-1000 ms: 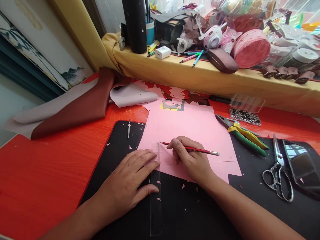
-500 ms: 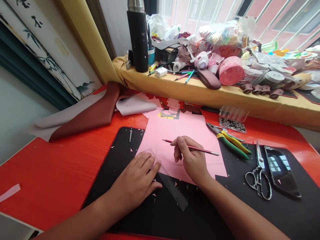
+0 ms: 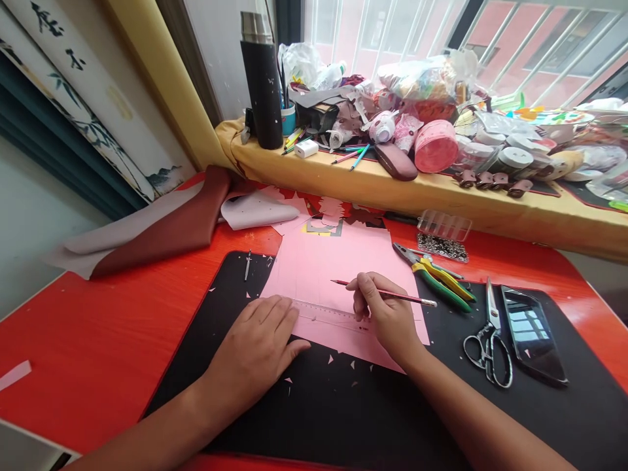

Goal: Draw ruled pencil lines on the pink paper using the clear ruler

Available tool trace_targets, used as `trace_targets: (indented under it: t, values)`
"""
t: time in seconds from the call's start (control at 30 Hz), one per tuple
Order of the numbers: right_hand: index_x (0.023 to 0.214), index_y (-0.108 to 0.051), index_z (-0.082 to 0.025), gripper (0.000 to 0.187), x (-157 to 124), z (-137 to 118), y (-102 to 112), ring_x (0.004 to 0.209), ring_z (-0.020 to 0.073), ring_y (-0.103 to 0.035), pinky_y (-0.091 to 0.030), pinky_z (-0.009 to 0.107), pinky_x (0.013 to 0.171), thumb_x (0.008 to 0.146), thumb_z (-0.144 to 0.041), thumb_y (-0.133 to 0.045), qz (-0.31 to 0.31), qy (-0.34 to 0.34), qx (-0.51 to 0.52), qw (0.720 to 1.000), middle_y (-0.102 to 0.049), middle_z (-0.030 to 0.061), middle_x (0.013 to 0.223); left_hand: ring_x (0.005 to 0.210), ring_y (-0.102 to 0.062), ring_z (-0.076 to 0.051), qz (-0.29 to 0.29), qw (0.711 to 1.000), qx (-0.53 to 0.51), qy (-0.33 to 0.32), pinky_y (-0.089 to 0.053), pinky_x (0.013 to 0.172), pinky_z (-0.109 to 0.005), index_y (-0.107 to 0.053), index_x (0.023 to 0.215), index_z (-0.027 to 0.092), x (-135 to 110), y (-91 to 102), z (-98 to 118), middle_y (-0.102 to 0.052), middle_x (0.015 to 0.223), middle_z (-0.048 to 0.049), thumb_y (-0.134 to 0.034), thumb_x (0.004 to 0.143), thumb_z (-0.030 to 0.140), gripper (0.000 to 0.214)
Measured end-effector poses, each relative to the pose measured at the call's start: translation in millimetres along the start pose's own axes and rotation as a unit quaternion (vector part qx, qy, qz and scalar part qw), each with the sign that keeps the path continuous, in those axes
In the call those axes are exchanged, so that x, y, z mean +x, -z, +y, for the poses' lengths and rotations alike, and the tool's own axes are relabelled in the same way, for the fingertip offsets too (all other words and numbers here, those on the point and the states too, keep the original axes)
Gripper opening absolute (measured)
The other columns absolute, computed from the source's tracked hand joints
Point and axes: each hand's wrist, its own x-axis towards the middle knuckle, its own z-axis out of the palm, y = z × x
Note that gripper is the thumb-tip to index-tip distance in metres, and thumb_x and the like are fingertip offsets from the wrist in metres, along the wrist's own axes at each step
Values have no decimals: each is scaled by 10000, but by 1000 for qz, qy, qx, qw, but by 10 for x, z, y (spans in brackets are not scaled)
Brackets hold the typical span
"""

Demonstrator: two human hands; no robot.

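My left hand [image 3: 260,337] lies flat with its fingers stretched out, resting on the left end of a clear plastic ruler [image 3: 328,313]. The ruler lies almost crosswise over the lower part of a pink sheet [image 3: 338,261], which has faint lines drawn on it. Between thumb and fingers, my right hand [image 3: 387,320] holds a dark red pencil [image 3: 409,298]. The pencil's tip points left above the sheet, and its eraser end points right. The ruler's right end reaches my right hand's fingers. Under the sheet is a black mat [image 3: 324,418] with small pink scraps on it.
Pliers [image 3: 441,281], scissors [image 3: 490,347] and a phone [image 3: 534,333] lie on the right. A compartment box [image 3: 443,237] with small metal parts stands behind them. Rolled brown material [image 3: 161,235] lies at the left. A cluttered ledge [image 3: 318,167] with a black flask [image 3: 262,95] runs along the back.
My left hand has turned the ruler from a steep slant over the mat to nearly crosswise on the sheet. The right hand still holds the pencil. The view has shifted slightly right.
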Motion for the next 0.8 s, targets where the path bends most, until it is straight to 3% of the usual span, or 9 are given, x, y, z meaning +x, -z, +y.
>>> trace_targets:
  t: [0.27,0.5,0.63,0.8]
  values:
    - [857,-766,-222,507,184,9,-18,522,158,-551,-478,325,605,1084,-649,-618,-21,16,-21,999,-599,-28,555,1234,-695,-361,-2,1000,-3,8,-501,1082,-504,-704,1423,57,-5,-106,58,-752,1339,-208,-417,1186,493,573]
    - [864,-760,-219,487,365,66,-34,510,153,-555,-464,324,597,1094,-623,-617,-21,27,-23,999,-600,-34,569,1298,-659,-326,20,999,-28,37,-430,1148,-481,-703,1434,109,55,-104,88,-752,1405,-151,-355,1209,448,535]
    - [869,-755,-212,458,363,158,5,510,143,-537,-449,314,580,1119,-565,-603,0,36,-38,999,-605,-34,580,1289,-660,-319,18,998,-34,47,-420,1147,-475,-696,1441,105,69,-76,93,-758,1402,-149,-382,1206,432,511]
    - [877,-769,-213,410,302,220,30,521,136,-553,-460,304,577,1145,-471,-596,-34,72,-60,995,-612,-31,586,1304,-654,-322,10,997,-40,63,-400,1159,-479,-698,1437,95,71,-75,90,-757,1408,-158,-399,1203,469,533]
